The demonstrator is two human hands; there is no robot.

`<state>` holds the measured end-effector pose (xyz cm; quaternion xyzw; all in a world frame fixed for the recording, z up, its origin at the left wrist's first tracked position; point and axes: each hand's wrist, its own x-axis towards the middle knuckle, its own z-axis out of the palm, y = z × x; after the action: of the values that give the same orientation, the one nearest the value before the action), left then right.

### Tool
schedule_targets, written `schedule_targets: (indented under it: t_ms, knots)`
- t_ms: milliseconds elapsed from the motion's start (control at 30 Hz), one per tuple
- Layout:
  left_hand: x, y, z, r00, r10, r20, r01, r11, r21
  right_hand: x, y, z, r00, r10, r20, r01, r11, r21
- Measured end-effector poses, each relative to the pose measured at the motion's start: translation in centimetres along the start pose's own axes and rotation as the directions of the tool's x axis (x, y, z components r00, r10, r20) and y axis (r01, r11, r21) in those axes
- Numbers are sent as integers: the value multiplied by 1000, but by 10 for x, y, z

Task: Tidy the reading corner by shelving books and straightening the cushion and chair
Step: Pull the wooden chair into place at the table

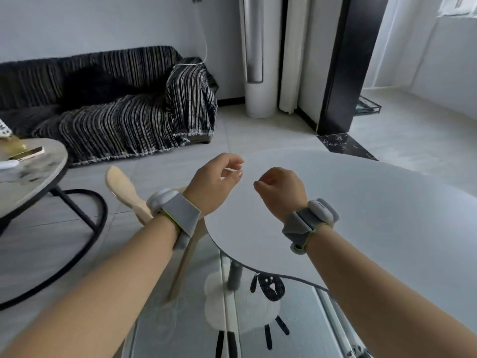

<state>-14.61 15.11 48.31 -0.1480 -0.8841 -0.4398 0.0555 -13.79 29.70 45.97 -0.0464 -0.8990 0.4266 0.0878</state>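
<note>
My left hand (214, 180) hovers over the near-left edge of a white oval table (361, 215), fingers loosely curled and holding nothing. My right hand (280, 188) floats beside it above the tabletop, curled into a loose fist, nothing in it. Both wrists wear grey bands. A light wooden chair (126, 192) stands just left of the table, partly hidden behind my left forearm. On the sofa (116, 120), draped in a black striped throw, lies a dark fluffy cushion (95, 87). No books are in view.
A round marble side table (33, 174) with a black ring base stands at the left, carrying a phone (27, 153) and small items. A sheep-shaped rug (247, 306) lies under the white table. A white column unit (259, 60) and a dark door frame (343, 65) stand behind.
</note>
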Motion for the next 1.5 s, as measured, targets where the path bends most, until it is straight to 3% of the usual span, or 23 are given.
schedule_targets:
  t_ms: [200,433,600,700,833,1100,1267,1500]
  knots:
    - [3,-53,-55,1000,26,5,-26,988,155,8,-32,66,997,-57,45,58,998,-4]
    - [24,-155,-136,990,36,134,-84,923,376,31,-90,202,991,-69,115,67,997,22]
    - [50,-245,-192,995,92,32,-98,918,385,52,-138,295,980,-85,180,85,996,10]
    - [58,-298,-222,990,-1,138,-71,856,513,54,-155,341,969,-44,242,50,999,-20]
    - [62,-344,-249,880,-210,426,-141,741,657,58,-162,381,946,94,311,-10,966,-259]
    - [115,-393,-224,809,-192,555,-378,553,742,76,-163,388,880,262,396,-53,884,-465]
    - [126,-387,-227,722,-199,662,-551,414,725,73,-162,388,908,177,380,53,851,-523]
    - [104,-359,-231,626,-124,770,-737,228,636,52,-144,382,930,148,337,64,835,-546]
